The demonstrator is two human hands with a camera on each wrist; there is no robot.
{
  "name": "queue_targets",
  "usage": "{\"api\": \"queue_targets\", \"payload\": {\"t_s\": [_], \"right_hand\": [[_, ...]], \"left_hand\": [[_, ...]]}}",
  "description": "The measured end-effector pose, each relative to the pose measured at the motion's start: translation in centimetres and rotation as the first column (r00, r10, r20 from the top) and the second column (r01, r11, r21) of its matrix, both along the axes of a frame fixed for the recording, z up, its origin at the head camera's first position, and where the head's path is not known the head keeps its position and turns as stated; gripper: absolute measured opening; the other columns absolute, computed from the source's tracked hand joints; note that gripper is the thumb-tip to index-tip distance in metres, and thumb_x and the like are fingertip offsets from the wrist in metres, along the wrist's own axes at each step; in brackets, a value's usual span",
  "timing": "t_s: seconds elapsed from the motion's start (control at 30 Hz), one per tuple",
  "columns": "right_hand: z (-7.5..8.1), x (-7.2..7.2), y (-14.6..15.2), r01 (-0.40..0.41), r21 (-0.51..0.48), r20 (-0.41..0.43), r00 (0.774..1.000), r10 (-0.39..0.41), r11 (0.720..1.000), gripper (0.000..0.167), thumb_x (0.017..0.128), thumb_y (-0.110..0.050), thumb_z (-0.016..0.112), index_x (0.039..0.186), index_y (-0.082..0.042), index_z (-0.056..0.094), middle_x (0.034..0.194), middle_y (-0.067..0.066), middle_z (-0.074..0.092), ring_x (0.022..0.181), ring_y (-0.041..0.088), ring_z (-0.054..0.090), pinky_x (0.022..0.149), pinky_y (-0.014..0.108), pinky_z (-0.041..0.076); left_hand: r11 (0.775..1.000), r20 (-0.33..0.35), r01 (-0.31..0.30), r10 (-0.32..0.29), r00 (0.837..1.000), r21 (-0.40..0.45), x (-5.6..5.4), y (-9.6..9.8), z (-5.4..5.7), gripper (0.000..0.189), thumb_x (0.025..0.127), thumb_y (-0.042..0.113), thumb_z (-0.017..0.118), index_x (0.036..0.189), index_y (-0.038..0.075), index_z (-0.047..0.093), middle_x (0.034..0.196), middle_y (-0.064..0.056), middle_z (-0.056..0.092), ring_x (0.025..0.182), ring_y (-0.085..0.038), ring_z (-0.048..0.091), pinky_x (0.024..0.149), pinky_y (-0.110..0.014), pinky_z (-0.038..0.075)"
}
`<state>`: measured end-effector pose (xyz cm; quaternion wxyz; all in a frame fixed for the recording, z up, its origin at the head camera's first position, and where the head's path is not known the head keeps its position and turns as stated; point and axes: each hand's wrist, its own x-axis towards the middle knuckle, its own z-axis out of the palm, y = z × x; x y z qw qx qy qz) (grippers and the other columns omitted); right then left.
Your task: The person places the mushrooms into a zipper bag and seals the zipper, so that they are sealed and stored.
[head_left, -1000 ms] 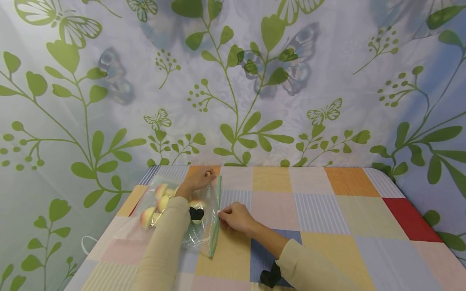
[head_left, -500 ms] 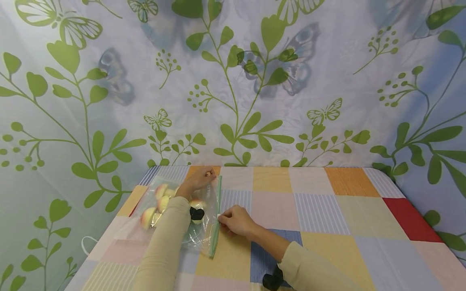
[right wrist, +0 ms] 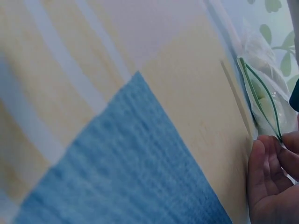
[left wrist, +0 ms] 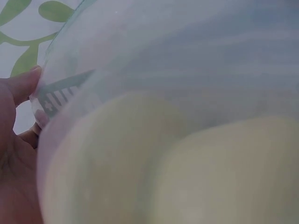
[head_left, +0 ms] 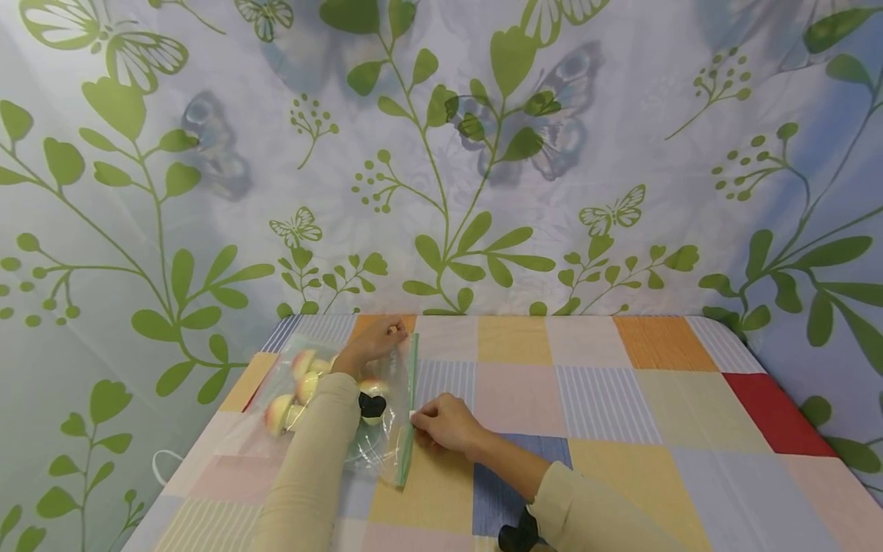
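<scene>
A clear zip bag [head_left: 389,452] with a green zip strip [head_left: 407,452] lies on the table, its zip edge towards the right. Inside are several mushroom-shaped pieces [head_left: 279,414] with yellow-and-red caps and pale stems, partly hidden by the left arm. My left hand [head_left: 379,340] pinches the bag by the far end of the zip edge; in the left wrist view its thumb and fingers [left wrist: 23,86] hold the plastic. My right hand [head_left: 447,423] pinches a small white slider [head_left: 413,415] midway along the strip. In the right wrist view, the near part of the mouth gapes.
The table has a patchwork cloth [head_left: 600,399] of coloured squares. A patterned curtain [head_left: 483,192] hangs behind it. A white loop of cord [head_left: 160,468] shows at the left edge, and a black device [head_left: 519,534] sits at the right wrist.
My right hand has slid a short way along the zip strip towards the near end, with the white slider between its fingers. The left hand and the bag have stayed in place.
</scene>
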<state>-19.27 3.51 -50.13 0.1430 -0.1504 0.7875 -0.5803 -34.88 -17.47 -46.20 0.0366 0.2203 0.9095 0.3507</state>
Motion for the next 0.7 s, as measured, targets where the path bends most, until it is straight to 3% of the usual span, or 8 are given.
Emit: {"api": "queue_targets", "payload": {"t_s": [0.23, 0.5, 0.7], "right_hand": [[-0.2, 0.2, -0.1, -0.007, -0.001, 0.000, 1.000, 0.007, 1.000, 0.024, 0.100, -0.011, 0.067, 0.081, -0.001, 0.077, 0.071, 0.010, 0.069, 0.061, 0.015, 0.063, 0.052, 0.028, 0.057], [-0.1, 0.7, -0.4, -0.003, -0.014, 0.012, 1.000, 0.004, 1.000, 0.024, 0.099, -0.009, 0.067, 0.080, 0.000, 0.077, 0.067, 0.007, 0.067, 0.057, 0.012, 0.060, 0.049, 0.024, 0.053], [-0.2, 1.1, -0.4, 0.008, -0.045, 0.029, 1.000, -0.006, 0.999, 0.022, 0.098, -0.009, 0.068, 0.080, 0.001, 0.077, 0.068, 0.008, 0.068, 0.058, 0.012, 0.060, 0.049, 0.025, 0.053]], "left_hand": [[1.000, -0.021, 0.009, -0.010, 1.000, -0.018, 1.2, 0.5, 1.1, 0.014, 0.108, 0.012, 0.052, 0.096, 0.006, 0.057, 0.102, -0.010, 0.060, 0.087, -0.025, 0.052, 0.073, -0.037, 0.043], [1.000, -0.043, 0.015, -0.015, 0.999, 0.000, 1.2, 0.5, 0.9, 0.013, 0.108, 0.010, 0.052, 0.096, 0.005, 0.056, 0.093, -0.007, 0.056, 0.083, -0.024, 0.049, 0.071, -0.036, 0.041], [1.000, -0.028, -0.005, 0.004, 1.000, -0.027, 1.0, 0.6, 0.7, 0.013, 0.108, 0.011, 0.053, 0.096, 0.008, 0.058, 0.096, -0.008, 0.059, 0.085, -0.024, 0.050, 0.073, -0.038, 0.042]]}}
